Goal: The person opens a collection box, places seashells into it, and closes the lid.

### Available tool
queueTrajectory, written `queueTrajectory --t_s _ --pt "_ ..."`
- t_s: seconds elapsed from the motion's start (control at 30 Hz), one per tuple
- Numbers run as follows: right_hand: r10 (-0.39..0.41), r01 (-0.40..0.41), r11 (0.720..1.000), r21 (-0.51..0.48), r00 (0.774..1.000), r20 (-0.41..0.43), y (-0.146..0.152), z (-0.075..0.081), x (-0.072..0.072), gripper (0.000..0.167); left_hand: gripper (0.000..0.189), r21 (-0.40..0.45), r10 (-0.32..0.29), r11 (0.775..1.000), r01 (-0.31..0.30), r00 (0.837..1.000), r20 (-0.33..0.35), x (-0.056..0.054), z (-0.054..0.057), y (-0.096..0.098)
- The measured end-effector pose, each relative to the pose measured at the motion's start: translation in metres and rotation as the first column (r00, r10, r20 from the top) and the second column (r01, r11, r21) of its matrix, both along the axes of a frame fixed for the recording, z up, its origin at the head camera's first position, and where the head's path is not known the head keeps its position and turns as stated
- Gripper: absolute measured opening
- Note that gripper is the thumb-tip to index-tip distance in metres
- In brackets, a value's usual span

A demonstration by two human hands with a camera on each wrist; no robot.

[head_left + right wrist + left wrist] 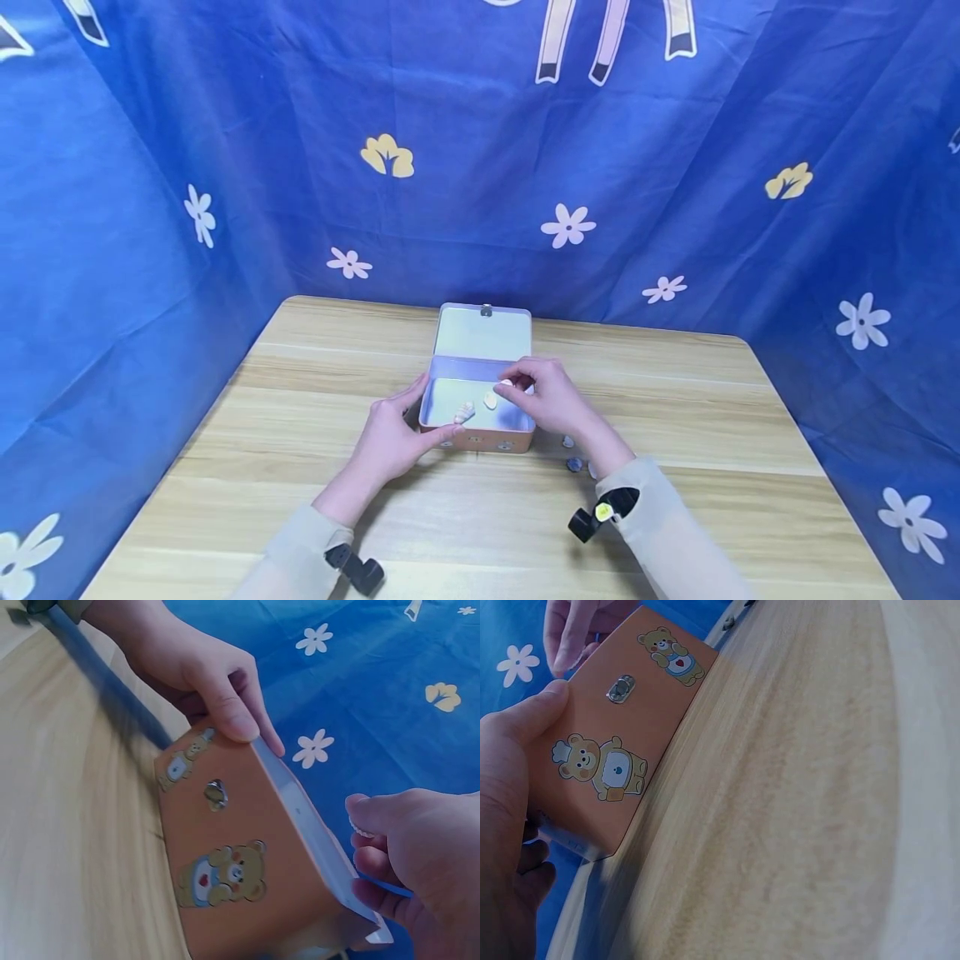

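Note:
A small orange tin box [497, 441] with bear pictures stands on the table, its lid [483, 333] raised at the back. My left hand [392, 437] grips the box at its left front corner, thumb on the front rim and fingers along the left side. Over the right part of the box, my right hand [547, 393] pinches a small white seashell [361, 829] with a ridged edge, mostly covered by the fingers. Inside the box lie a pale spiral shell [465, 412] and a flat whitish shell [491, 400].
Right of the box, partly beside my right forearm, lie a pale shell [567, 442], a dark shell [574, 464] and another pale piece [592, 470]. Blue patterned cloth [465, 208] hangs behind and beside the wooden table [675, 400].

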State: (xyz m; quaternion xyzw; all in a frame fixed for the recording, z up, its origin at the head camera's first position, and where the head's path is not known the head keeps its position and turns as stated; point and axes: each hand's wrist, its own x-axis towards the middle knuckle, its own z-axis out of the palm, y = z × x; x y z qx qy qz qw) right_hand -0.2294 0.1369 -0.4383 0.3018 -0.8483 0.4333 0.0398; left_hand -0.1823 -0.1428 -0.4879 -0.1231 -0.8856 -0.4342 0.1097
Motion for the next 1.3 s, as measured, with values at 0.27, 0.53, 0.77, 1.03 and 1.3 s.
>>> queueTrajectory --t_s 0.27,0.53,0.77,1.03,1.3 --pt "0.042 -0.043 0.999 0.017 0.999 0.022 -0.01 -0.011 -0.002 0.015 0.113 -0.016 0.008 1.0 -0.008 1.0 -0.014 -0.001 -0.005 0.0" --pt "0.042 -0.043 0.998 0.036 0.999 0.019 -0.017 -0.015 -0.004 0.017 0.112 -0.003 0.003 1.0 -0.003 1.0 -0.015 -0.001 -0.004 -0.001" --pt "0.061 -0.062 0.997 0.055 0.998 0.016 -0.022 -0.017 -0.004 0.016 0.111 0.011 -0.006 1.0 0.006 1.0 0.001 0.001 -0.001 -0.001" --pt "0.061 -0.062 0.995 0.072 0.998 0.011 -0.021 -0.019 -0.004 0.018 0.11 0.0 -0.001 1.0 0.001 1.0 -0.003 0.001 -0.002 -0.001" --pt "0.076 -0.075 0.997 0.033 0.997 -0.017 -0.011 -0.011 -0.001 0.017 0.111 -0.003 0.003 1.0 -0.003 1.0 -0.011 0.001 -0.003 0.0"
